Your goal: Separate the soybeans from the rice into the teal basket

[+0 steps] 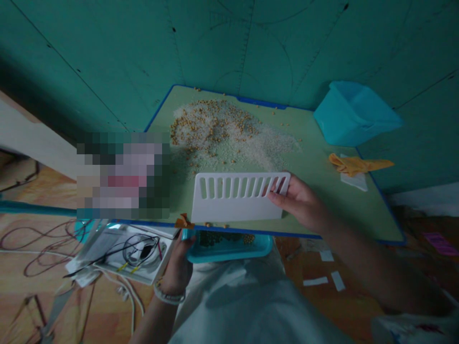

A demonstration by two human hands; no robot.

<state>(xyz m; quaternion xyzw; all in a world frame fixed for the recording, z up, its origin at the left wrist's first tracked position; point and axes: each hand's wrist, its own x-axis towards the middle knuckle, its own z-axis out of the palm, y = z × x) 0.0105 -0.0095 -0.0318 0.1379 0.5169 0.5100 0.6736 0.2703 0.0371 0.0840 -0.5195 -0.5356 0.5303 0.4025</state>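
Observation:
My right hand (303, 200) grips one end of a white slotted plastic divider (236, 205), held on edge near the front of the green tabletop (315, 167). Below the front edge, my left hand (181, 263) has hold of the left end of a blue tray (229, 254). Yellowish beans and darker bits lie inside that tray. Behind the divider spreads a heap of white grains mixed with yellow beans (215, 124). A few loose beans (215, 225) rest at the front edge between divider and tray.
A blue bin (353, 114) stands at the back right. An orange cloth (358, 165) lies over a white piece at the right. A brown scrap (184, 221) sits on the front edge. Below left is a white box of cables (136, 251). A pixelated patch covers the left side.

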